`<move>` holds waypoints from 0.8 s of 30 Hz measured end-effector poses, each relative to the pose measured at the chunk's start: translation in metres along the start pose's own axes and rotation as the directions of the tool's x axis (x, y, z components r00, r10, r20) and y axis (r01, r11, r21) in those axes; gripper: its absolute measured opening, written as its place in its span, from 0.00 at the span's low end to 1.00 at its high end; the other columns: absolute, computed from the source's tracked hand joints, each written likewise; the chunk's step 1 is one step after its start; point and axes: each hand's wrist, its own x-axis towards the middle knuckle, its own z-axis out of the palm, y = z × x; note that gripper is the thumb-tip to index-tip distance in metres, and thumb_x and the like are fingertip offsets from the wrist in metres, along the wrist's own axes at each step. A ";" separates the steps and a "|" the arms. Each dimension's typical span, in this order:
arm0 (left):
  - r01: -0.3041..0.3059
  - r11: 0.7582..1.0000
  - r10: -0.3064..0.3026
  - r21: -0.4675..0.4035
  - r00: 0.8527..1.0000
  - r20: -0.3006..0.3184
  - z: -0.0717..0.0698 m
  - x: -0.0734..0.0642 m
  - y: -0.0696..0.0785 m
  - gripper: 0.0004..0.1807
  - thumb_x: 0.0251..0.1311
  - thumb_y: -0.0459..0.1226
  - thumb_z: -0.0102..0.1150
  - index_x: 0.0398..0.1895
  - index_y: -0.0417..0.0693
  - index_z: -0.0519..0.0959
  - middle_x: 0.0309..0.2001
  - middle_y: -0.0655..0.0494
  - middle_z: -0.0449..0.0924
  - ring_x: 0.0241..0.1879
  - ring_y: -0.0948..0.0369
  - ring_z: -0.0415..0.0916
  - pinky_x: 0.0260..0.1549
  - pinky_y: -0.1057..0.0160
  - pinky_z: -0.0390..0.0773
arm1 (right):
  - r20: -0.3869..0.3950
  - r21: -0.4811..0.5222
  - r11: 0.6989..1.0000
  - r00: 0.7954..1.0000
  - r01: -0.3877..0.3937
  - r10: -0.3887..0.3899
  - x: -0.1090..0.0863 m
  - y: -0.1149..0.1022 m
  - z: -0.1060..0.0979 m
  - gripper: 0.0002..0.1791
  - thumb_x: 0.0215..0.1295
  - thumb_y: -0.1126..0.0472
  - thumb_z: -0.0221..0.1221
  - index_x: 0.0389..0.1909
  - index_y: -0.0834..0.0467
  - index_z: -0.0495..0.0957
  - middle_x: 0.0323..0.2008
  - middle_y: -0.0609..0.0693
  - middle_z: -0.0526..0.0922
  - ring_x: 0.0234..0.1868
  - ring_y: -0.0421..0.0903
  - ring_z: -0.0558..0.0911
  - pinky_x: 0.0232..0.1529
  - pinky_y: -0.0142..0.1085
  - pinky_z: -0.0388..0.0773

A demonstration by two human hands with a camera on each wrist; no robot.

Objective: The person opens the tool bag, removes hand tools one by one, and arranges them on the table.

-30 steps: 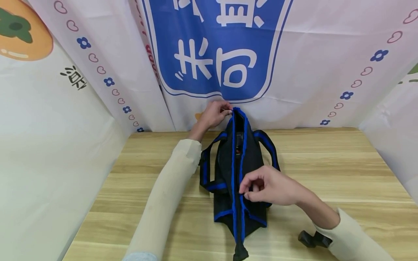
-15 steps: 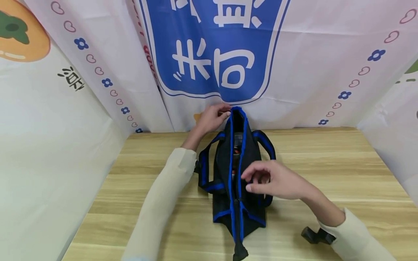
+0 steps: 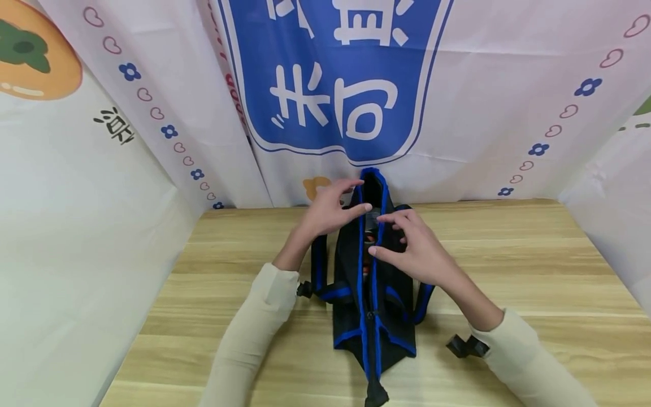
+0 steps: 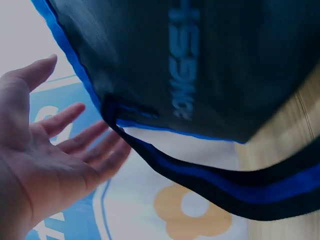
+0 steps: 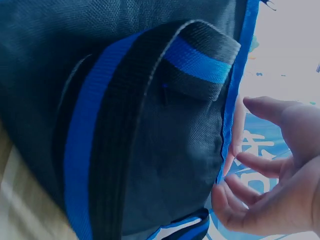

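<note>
A black zip tool bag [image 3: 348, 263] with blue trim stands lengthwise on the table, its top slit open. The zip slider [image 3: 370, 314] sits toward the near end. Through the slit shows a dark object with orange-red parts [image 3: 370, 238], mostly hidden. My left hand [image 3: 325, 212] is at the left rim near the far end, fingers spread; in the left wrist view its palm faces the bag wall and it grips nothing. Over the right rim is my right hand [image 3: 419, 249], thumb and fingers apart; the right wrist view shows its fingertips beside the blue edge [image 5: 231, 115].
Webbing handles hang on both sides, a left strap [image 4: 240, 192] and a right strap [image 5: 107, 135]. The wooden table [image 3: 508, 254] meets a printed cloth backdrop [image 3: 483, 113] just behind the bag. Black wrist mounts [image 3: 465, 346] protrude under the sleeves.
My left hand has let go of the bag's far end and spread its fingers. My right hand has moved away from me along the slit. The slit gapes wider than a second ago.
</note>
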 end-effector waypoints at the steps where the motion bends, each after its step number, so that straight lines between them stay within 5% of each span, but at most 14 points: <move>1: 0.001 1.000 -0.001 0.015 1.000 0.005 0.000 -0.003 0.003 0.36 0.72 0.52 0.67 0.78 0.48 0.72 0.78 0.46 0.71 0.74 0.46 0.74 0.69 0.45 0.80 | -0.007 -0.011 1.000 1.000 -0.011 0.011 0.001 -0.001 0.002 0.38 0.67 0.48 0.74 0.73 0.57 0.74 0.70 0.61 0.70 0.66 0.60 0.74 0.62 0.59 0.81; 7: 0.054 0.996 -0.057 0.073 0.998 0.033 0.005 -0.020 0.016 0.39 0.69 0.52 0.70 0.79 0.50 0.71 0.81 0.43 0.65 0.78 0.43 0.67 0.76 0.39 0.71 | 0.002 -0.065 0.997 0.999 -0.049 0.049 0.006 -0.005 0.007 0.41 0.67 0.48 0.73 0.76 0.56 0.70 0.76 0.64 0.61 0.76 0.65 0.60 0.71 0.71 0.67; 14: 0.085 0.988 -0.095 0.131 0.992 0.078 0.011 -0.035 0.027 0.37 0.68 0.53 0.70 0.77 0.52 0.74 0.80 0.41 0.67 0.77 0.41 0.69 0.76 0.38 0.70 | 0.053 -0.070 0.996 0.997 -0.056 0.060 0.001 -0.001 -0.003 0.37 0.67 0.58 0.66 0.76 0.59 0.70 0.75 0.65 0.62 0.74 0.65 0.63 0.69 0.67 0.72; 17: 0.073 0.985 -0.088 0.153 0.992 0.092 0.009 -0.042 0.030 0.32 0.69 0.49 0.70 0.74 0.50 0.77 0.78 0.41 0.70 0.76 0.41 0.70 0.75 0.38 0.71 | 0.073 -0.078 0.995 0.995 -0.055 0.061 -0.003 0.000 -0.011 0.36 0.67 0.60 0.65 0.76 0.60 0.70 0.75 0.64 0.64 0.60 0.59 0.74 0.55 0.56 0.80; 21: 0.098 0.980 -0.117 0.174 0.988 0.104 0.003 -0.053 0.035 0.30 0.69 0.47 0.70 0.72 0.48 0.79 0.77 0.42 0.72 0.76 0.43 0.71 0.76 0.40 0.71 | 0.085 -0.075 0.995 0.994 -0.059 0.065 -0.009 0.002 -0.020 0.35 0.68 0.62 0.65 0.76 0.61 0.69 0.74 0.63 0.67 0.37 0.49 0.74 0.39 0.41 0.76; 24: 0.120 0.974 -0.142 0.194 0.984 0.105 0.000 -0.060 0.039 0.32 0.69 0.49 0.71 0.72 0.47 0.78 0.77 0.43 0.72 0.76 0.44 0.70 0.77 0.41 0.71 | 0.079 -0.083 0.995 0.995 -0.059 0.066 -0.015 0.005 -0.026 0.36 0.68 0.64 0.64 0.77 0.62 0.68 0.76 0.63 0.68 0.36 0.49 0.78 0.40 0.40 0.78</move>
